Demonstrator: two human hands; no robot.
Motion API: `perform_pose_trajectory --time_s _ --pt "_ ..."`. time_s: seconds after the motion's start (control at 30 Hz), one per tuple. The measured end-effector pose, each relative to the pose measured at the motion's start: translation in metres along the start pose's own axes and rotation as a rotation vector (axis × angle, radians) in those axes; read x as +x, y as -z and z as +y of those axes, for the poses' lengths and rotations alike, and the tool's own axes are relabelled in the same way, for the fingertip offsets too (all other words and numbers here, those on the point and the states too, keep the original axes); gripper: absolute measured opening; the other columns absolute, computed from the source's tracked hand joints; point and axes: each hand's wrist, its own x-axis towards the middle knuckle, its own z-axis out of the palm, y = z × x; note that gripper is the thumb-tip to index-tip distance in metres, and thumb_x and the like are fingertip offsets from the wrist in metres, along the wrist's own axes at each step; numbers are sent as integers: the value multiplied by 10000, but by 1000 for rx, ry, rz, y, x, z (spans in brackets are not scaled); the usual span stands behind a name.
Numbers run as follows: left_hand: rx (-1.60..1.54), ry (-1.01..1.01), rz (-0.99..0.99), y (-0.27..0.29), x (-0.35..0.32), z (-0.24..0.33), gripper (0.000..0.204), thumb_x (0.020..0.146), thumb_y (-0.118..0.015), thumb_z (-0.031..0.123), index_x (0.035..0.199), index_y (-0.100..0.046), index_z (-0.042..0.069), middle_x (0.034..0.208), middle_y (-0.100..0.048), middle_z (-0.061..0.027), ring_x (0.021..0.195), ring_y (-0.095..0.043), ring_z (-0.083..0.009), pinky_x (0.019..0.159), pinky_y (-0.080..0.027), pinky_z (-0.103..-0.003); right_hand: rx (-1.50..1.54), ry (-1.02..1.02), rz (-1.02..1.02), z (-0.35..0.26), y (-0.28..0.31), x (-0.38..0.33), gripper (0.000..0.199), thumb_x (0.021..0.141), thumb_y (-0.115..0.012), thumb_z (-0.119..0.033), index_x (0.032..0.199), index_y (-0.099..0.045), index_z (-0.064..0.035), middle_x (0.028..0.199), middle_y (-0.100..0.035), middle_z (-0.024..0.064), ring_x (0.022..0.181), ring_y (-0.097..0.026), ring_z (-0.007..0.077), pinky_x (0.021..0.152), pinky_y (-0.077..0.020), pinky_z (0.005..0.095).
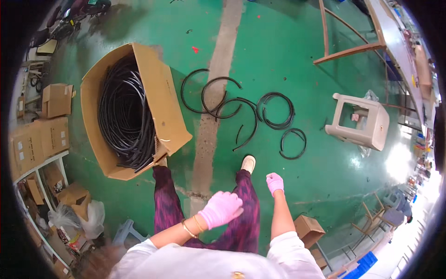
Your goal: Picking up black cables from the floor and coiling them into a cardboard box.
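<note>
Both my hands wear pink gloves, and nothing shows sticking out of either. In front of my body, above my thighs, my left hand (222,209) has its fingers curled in, with two gold bangles (189,227) on that wrist. Farther out to the right, my right hand (274,182) is closed in a fist. Beyond it on the floor lies a small coil of black hose (305,145), with a larger black hose coil (291,109) farther off. Loose curved pieces of black hose (256,122) spread to their left. Neither hand touches them.
A big open cardboard box (169,111) full of coiled black hose (104,116) stands left of my feet. On the right are an overturned beige stool (378,128) and a table (395,42). Shelves (65,162) with boxes line the left; a small cardboard box (309,230) stands behind my right arm.
</note>
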Motion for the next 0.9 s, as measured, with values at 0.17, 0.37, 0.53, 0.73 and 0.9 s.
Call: perform_pose_trajectory --time_s 0.17,0.37,0.53,0.73,0.9 --pt "78 191 84 -51 110 -85 231 907 -569 338 918 -650 121 891 -634 -108 885 -639 -305 778 -506 -431 -37 111 -88 -2 2 104 217 851 -571 -237 923 -709 -86 959 -692 174 965 -649 343 883 -510 417" --pt "-66 719 298 -92 235 -267 365 912 -502 340 1066 -609 27 1057 -633 -230 1007 -610 -406 890 -492 -489 -297 434 81 -44 -38 254 338 853 -604 -226 1167 -616 -101 1093 -656 154 999 -634 342 889 -505 432" --pt "-139 911 870 -107 308 -416 415 894 -565 224 1209 -470 -28 1148 -582 -277 1047 -600 -431 887 -509 -498 -434 553 333 -103 -86 352 487 789 -689 -203 1233 -536 -74 1059 -628 164 987 -627 337 856 -521 439" --pt "-151 1017 1128 -108 356 -497 497 840 -664 273 1213 -497 -9 1169 -612 -252 1004 -625 -426 887 -506 -492 -633 474 411 -124 -102 403 299 782 -670 -119 1041 -541 -45 977 -625 169 927 -659 324 805 -546 408" --pt "-1183 278 1309 -55 331 -478 190 915 -596 175 1051 -614 44 698 -542 13 610 -523 -102 503 -392 -256 -176 488 466 -94 -42 398 235 773 -624 -119 994 -557 -77 867 -626 145 745 -657 272 683 -537 400"
